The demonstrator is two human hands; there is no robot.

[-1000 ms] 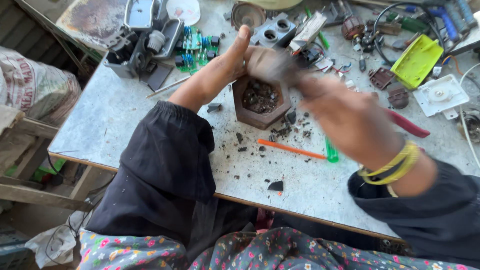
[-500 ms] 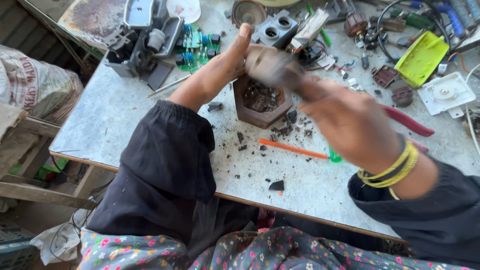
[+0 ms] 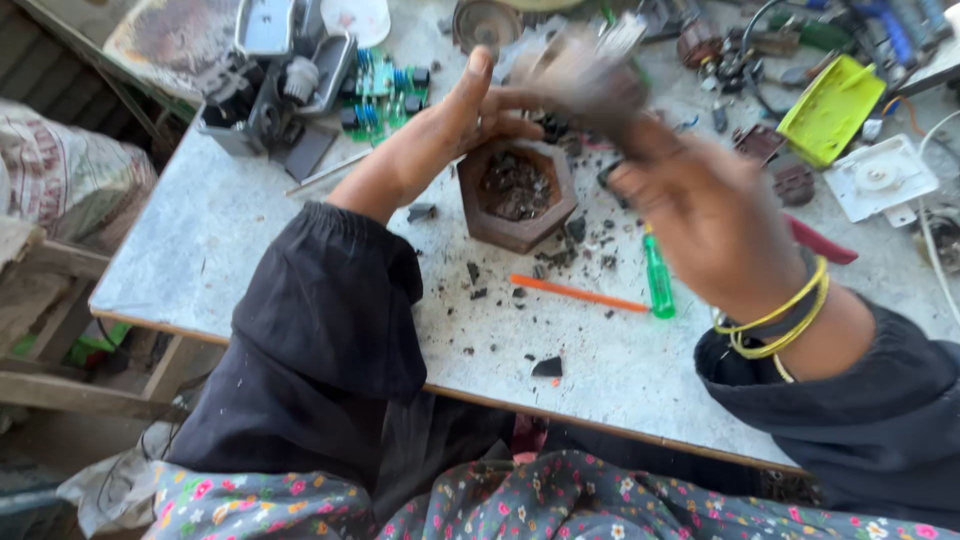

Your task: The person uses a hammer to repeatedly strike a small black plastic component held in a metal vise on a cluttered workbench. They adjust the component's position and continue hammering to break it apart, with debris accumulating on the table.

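My left hand (image 3: 450,135) rests on the table at the far rim of a brown hexagonal block (image 3: 480,215). Its thumb is up and its fingers curl on a small dark part (image 3: 552,126) held over the block. The block's hollow holds dark broken fragments (image 3: 515,185). My right hand (image 3: 700,215), with yellow bangles at the wrist, grips a grey-brown hammer-like tool (image 3: 590,70). The tool is blurred and raised above the block and my left fingers.
An orange stick (image 3: 575,293) and a green-handled screwdriver (image 3: 657,280) lie near the block among dark crumbs. Red-handled pliers (image 3: 822,242), a yellow-green lid (image 3: 830,105), a white plastic part (image 3: 880,178), a green circuit board (image 3: 385,85) and a grey housing (image 3: 270,80) crowd the table's far side.
My right hand has swung the tool up and away from the block, now blurred. My left hand stays at the block's rim.
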